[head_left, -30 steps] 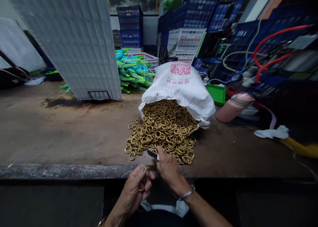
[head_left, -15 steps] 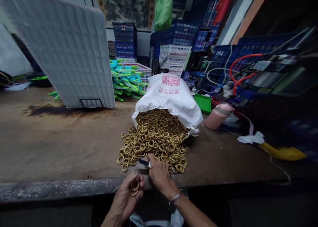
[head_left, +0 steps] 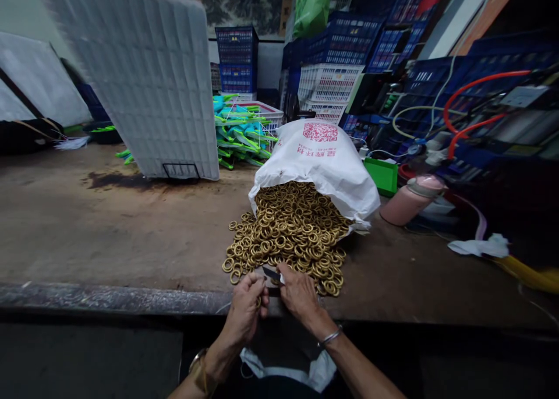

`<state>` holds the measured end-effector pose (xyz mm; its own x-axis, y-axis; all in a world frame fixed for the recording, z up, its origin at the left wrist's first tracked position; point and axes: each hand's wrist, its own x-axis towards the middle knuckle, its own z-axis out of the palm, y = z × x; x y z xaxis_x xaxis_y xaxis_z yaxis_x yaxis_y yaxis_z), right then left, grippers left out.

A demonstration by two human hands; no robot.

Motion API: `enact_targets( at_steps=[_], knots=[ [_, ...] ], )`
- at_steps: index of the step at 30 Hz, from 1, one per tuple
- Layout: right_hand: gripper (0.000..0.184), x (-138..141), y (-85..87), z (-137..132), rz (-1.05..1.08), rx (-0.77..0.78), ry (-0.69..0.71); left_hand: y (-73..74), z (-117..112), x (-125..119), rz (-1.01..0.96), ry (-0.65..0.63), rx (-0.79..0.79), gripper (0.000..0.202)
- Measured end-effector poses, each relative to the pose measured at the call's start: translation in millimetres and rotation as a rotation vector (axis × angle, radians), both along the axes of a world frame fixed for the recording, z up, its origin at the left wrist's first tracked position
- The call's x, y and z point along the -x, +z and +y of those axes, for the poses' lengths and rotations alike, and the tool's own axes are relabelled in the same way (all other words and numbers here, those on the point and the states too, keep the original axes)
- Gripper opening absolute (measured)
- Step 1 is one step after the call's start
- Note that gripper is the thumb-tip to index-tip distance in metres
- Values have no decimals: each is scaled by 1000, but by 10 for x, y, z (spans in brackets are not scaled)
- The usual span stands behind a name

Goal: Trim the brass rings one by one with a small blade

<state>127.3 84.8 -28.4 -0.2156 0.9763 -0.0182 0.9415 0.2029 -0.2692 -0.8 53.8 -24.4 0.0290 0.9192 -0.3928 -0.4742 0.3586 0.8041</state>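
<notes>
My left hand [head_left: 247,306] is closed, with part of a brass-coloured ring [head_left: 258,301] showing among its curled fingers. Between thumb and fingertip it also pinches something too small to make out. Close beside it, my right hand [head_left: 300,296] grips a small knife [head_left: 271,274]; the dark blade points left, toward the left fingertips. Both hands are over the table's front edge, just before a heap of brass-coloured rings [head_left: 283,242]. The heap spills from the open mouth of a white sack [head_left: 323,154] with red print, lying on its side.
Left of the sack stands a tall pale ribbed panel [head_left: 174,90] on the brown table [head_left: 131,230]. Green and turquoise pieces [head_left: 240,134] lie behind it. A pink bottle [head_left: 413,200] and green tray [head_left: 382,176] are at right, near red hoses [head_left: 476,134]. Crates [head_left: 332,81] are stacked behind.
My left hand has risen and turned over, hiding most of its rings, and its fingertips are now near the knife blade. The whole view has shifted, with things appearing farther right.
</notes>
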Motion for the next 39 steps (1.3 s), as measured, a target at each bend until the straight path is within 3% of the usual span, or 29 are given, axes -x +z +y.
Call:
enact_targets(
  at_steps=[3, 11, 18, 21, 31, 36, 39],
  knots=[
    [29, -15, -12, 1, 81, -10, -30, -47, -8, -9, 53, 6, -22, 34],
    [17, -3, -6, -26, 577, -31, 5, -96, 55, -39, 257, -49, -179, 28],
    [25, 35, 38, -22, 863, 157, -114, -148, 49, -28, 575, 73, -427, 12],
    [25, 50, 44, -8, 915, 228, -169, -199, 35, -17, 638, 70, -454, 8],
    [17, 71, 171, -33, 1003, 280, -218, -172, 12, -21, 439, 68, -355, 14],
    [17, 70, 147, -51, 945, 245, -191, -167, -16, -23, 343, 75, -271, 17],
    [17, 63, 108, -92, 812, 138, -141, -166, -17, -23, 328, 98, -253, 18]
  ],
)
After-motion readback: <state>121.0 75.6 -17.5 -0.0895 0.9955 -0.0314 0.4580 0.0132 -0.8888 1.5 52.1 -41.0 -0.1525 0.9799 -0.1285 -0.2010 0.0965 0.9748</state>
